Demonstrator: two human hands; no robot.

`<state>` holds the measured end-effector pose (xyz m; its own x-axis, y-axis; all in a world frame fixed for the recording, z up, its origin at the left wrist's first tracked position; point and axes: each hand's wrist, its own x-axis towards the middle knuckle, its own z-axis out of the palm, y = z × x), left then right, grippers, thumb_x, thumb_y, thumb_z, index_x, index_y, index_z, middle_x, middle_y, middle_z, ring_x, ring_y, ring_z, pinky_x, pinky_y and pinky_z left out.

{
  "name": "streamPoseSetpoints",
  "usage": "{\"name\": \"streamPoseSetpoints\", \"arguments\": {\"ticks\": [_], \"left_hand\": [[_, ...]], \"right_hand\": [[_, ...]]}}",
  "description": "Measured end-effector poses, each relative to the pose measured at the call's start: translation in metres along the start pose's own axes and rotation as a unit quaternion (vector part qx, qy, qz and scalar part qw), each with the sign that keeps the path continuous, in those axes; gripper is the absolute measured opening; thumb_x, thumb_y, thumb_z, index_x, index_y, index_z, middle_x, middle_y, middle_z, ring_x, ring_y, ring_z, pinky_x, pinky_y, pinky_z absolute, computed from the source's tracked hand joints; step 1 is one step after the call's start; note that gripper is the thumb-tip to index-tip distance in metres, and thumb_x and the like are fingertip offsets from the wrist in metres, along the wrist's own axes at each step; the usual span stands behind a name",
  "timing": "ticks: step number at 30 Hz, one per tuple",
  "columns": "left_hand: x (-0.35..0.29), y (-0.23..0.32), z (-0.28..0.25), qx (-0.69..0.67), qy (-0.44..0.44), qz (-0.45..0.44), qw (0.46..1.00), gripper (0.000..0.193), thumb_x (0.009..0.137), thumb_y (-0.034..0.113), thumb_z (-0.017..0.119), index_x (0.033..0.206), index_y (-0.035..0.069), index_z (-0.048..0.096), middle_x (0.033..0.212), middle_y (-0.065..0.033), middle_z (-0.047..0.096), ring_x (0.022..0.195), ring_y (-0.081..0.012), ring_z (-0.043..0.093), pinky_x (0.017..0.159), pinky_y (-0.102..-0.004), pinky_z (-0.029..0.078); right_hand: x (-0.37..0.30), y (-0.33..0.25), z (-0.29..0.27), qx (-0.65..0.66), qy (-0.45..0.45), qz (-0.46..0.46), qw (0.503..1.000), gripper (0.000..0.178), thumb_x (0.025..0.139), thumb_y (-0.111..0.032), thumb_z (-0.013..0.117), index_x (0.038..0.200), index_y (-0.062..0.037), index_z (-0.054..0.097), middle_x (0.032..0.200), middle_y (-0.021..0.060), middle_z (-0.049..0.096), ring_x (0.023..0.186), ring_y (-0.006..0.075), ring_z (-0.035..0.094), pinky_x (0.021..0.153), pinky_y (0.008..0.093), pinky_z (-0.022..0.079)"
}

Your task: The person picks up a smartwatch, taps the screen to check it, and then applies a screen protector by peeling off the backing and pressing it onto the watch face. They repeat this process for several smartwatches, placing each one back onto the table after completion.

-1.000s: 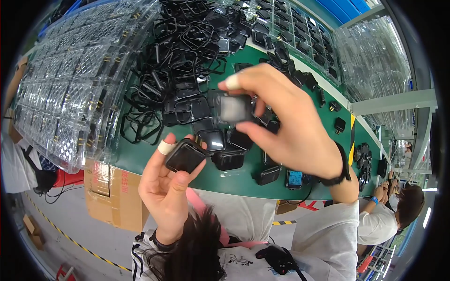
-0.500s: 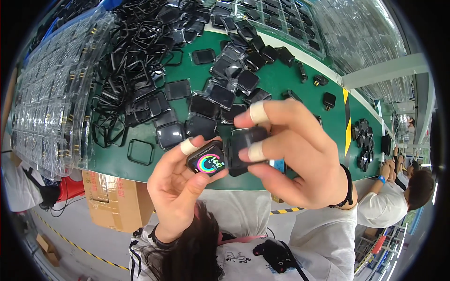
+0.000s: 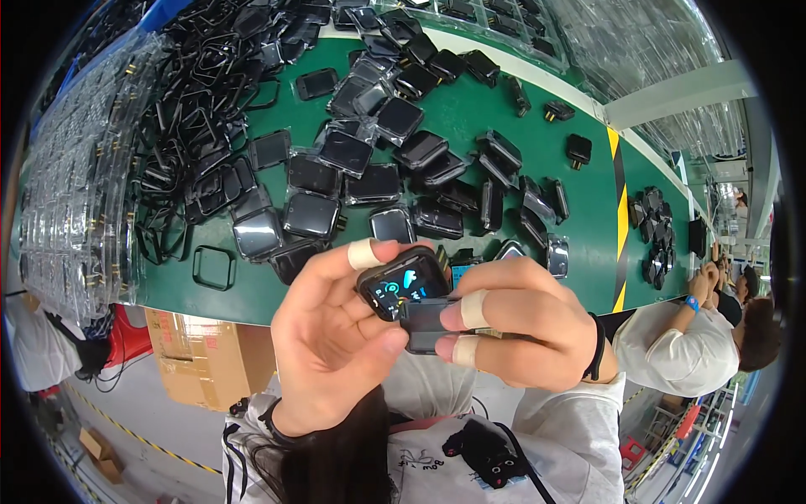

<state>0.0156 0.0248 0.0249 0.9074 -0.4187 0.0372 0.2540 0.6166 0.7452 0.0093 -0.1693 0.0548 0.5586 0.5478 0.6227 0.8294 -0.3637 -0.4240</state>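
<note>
My left hand (image 3: 327,336) grips a smartwatch body (image 3: 405,281) between its fingers, the lit screen with blue and white icons facing up. Bandage-like wraps cover a fingertip on this hand and two fingers on my right hand (image 3: 529,328). Pinched in the right fingers is a thin dark rectangular piece (image 3: 426,326), overlapping the watch's near right corner. I cannot tell whether the two are joined. Beyond my hands, several black square watch units (image 3: 374,183), some in clear film, lie on the green table (image 3: 579,206).
Clear plastic trays (image 3: 75,185) are stacked at the left, beside heaped black frames (image 3: 193,118). One loose frame (image 3: 213,267) lies near the front edge. Yellow-black tape (image 3: 620,223) crosses the right side, with dark parts (image 3: 655,235) beyond. A cardboard box (image 3: 201,357) stands below; another person (image 3: 672,344) sits right.
The watch screen has switched from a coloured ring dial to blue icons. My right hand has moved down, bringing the dark piece to the watch's lower right corner. The whole view has shifted.
</note>
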Motion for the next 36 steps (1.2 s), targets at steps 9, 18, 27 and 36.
{"name": "streamPoseSetpoints", "arguments": {"ticks": [9, 18, 27, 36], "left_hand": [[0.003, -0.001, 0.010, 0.115, 0.019, -0.050, 0.992, 0.051, 0.072, -0.021, 0.044, 0.121, -0.007, 0.041, 0.120, -0.0221, 0.052, 0.111, -0.0246, 0.056, 0.089, -0.0301, 0.050], [0.003, -0.014, 0.005, 0.131, 0.022, -0.004, 0.991, 0.046, 0.074, -0.020, 0.046, 0.118, -0.008, 0.044, 0.118, -0.0209, 0.054, 0.108, -0.0234, 0.057, 0.087, -0.0295, 0.051], [0.004, -0.015, 0.002, 0.112, 0.008, -0.020, 0.994, 0.037, 0.083, -0.010, 0.049, 0.120, -0.006, 0.043, 0.120, -0.0217, 0.053, 0.108, -0.0258, 0.057, 0.090, -0.0360, 0.049], [0.008, -0.005, -0.009, -0.021, 0.097, -0.007, 0.995, 0.040, 0.087, -0.005, 0.048, 0.126, -0.006, 0.038, 0.123, -0.0218, 0.051, 0.114, -0.0323, 0.053, 0.098, -0.0454, 0.044]], "right_hand": [[-0.011, -0.008, 0.005, -0.086, -0.032, -0.057, 0.994, 0.019, 0.061, 0.005, 0.070, 0.077, 0.0027, 0.062, 0.091, 0.0127, 0.058, 0.074, 0.0282, 0.061, 0.057, 0.0296, 0.053], [-0.014, -0.004, 0.006, -0.098, -0.028, -0.067, 0.993, 0.016, 0.063, 0.007, 0.070, 0.076, 0.0046, 0.061, 0.090, 0.0122, 0.057, 0.074, 0.0274, 0.061, 0.058, 0.0300, 0.054], [-0.014, -0.001, 0.004, -0.052, -0.022, -0.035, 0.998, 0.021, 0.062, 0.005, 0.074, 0.078, 0.0057, 0.061, 0.093, 0.0131, 0.056, 0.077, 0.0292, 0.060, 0.057, 0.0317, 0.053], [-0.012, 0.001, -0.002, 0.041, -0.009, 0.031, 0.999, 0.029, 0.059, 0.003, 0.076, 0.085, 0.0037, 0.063, 0.096, 0.0152, 0.058, 0.080, 0.0325, 0.060, 0.062, 0.0354, 0.052]]}}
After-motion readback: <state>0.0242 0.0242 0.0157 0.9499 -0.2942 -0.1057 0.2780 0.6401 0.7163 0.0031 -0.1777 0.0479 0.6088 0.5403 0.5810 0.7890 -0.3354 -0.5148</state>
